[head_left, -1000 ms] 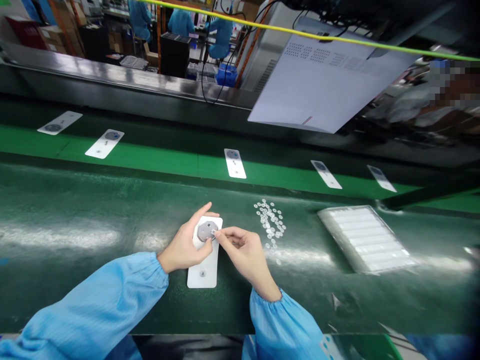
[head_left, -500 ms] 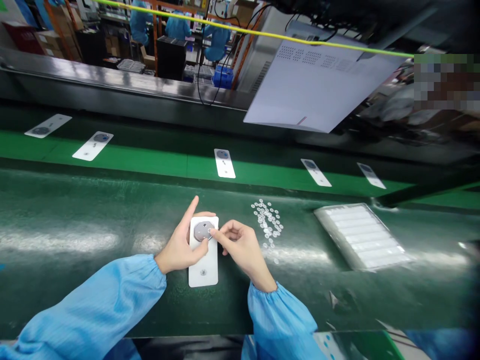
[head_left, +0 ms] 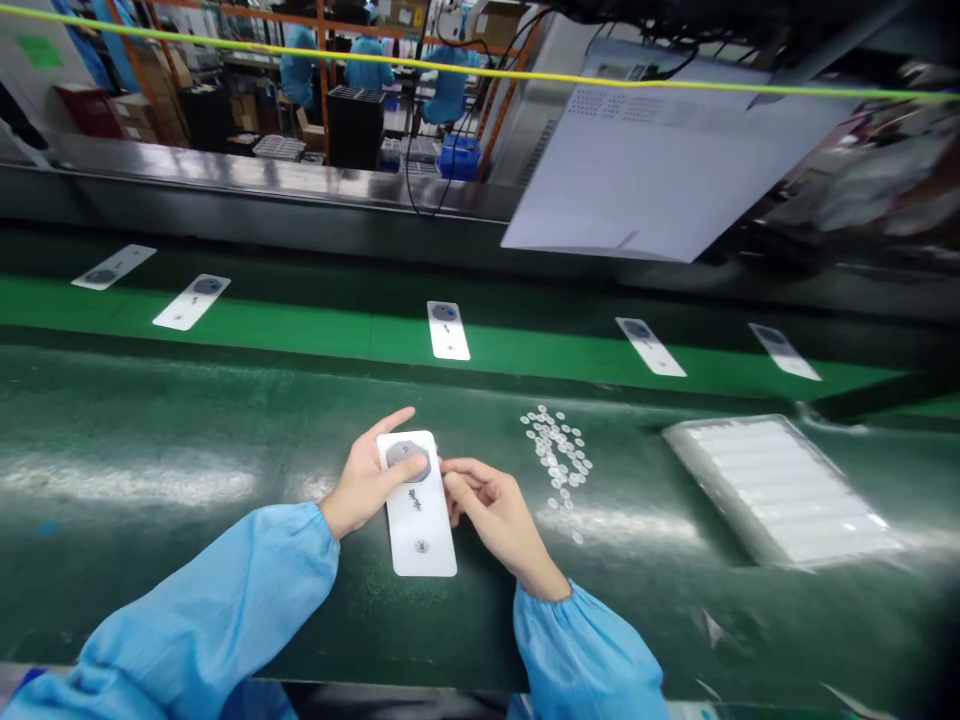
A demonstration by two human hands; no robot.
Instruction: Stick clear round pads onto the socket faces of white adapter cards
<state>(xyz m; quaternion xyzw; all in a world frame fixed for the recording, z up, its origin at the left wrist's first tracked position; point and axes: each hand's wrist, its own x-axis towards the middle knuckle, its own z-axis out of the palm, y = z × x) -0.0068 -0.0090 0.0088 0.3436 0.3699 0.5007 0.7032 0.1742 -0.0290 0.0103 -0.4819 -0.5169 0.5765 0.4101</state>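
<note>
In the head view my left hand (head_left: 373,478) holds a white rounded-corner panel (head_left: 424,520) by its upper left side. The thumb lies on the panel's dark grey round area (head_left: 401,455), and the index finger points out past the top edge. Dark print and a small round mark show lower on its face. My right hand (head_left: 491,508) is at the panel's right edge, with thumb and index finger closed together. Whether they pinch anything small is hidden. To the right, many small clear round discs (head_left: 555,455) lie scattered on the green worktop (head_left: 225,440).
Several similar white panels (head_left: 448,335) lie spaced along the bright green belt (head_left: 322,325) behind the worktop. A clear-wrapped pack of white strips (head_left: 787,490) sits at right. A white sheet (head_left: 622,170) hangs above, below a yellow cord (head_left: 465,70). People in blue work in the background.
My right fingers have moved off the grey round area to the panel's right edge. The left thumb has shifted up onto that area, uncovering the print. The camera view has shifted slightly.
</note>
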